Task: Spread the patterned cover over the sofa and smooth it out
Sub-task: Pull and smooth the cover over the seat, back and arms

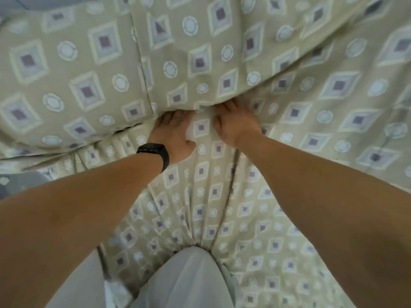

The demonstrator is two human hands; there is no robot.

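The patterned cover [278, 218], beige with pale diamonds and circles, fills nearly the whole view and drapes the sofa's seat and backrest. My left hand [175, 132], with a black band on its wrist, lies flat on the cloth, its fingertips hidden in the crease between seat and backrest. My right hand [235, 123] sits just to its right, fingers also pushed into that crease. Long folds run from the hands down toward my knee [191, 278]. A seam in the cover runs up the backrest at left.
Bare grey-blue sofa fabric [20, 183] shows at the lower left edge and at the top left corner. My knee in light trousers presses against the seat at the bottom centre. Cover bunches in pleats left of my left wrist.
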